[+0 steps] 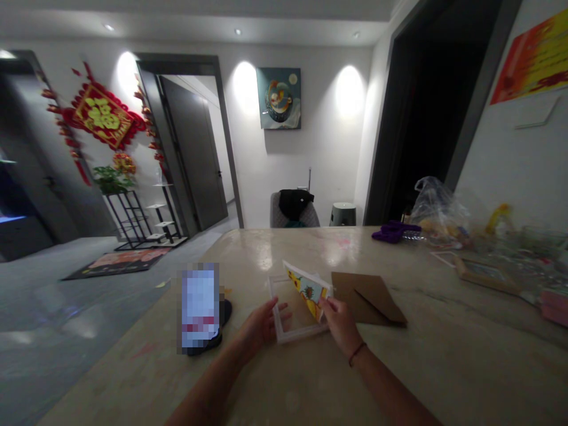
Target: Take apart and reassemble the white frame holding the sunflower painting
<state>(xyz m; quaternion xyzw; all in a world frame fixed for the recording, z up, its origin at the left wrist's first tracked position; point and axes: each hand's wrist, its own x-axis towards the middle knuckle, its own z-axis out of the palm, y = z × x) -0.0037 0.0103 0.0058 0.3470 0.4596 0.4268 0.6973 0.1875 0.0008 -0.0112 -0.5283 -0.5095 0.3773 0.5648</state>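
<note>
A white picture frame (284, 338) lies flat on the beige table (310, 384). My left hand (261, 324) grips its near left edge, fingers curled over the rim. My right hand (338, 322) pinches a sunflower picture card (306, 290) and holds it tilted over the frame's right side. A brown cardboard backing (368, 296) lies just right of the frame, touching nothing I hold.
A phone on a black stand (202, 310) is left of the frame. Purple scissors (393, 232), a plastic bag (437, 207) and a wooden frame (486, 275) crowd the table's far right. A chair (293, 210) and stool (342, 214) stand beyond the table.
</note>
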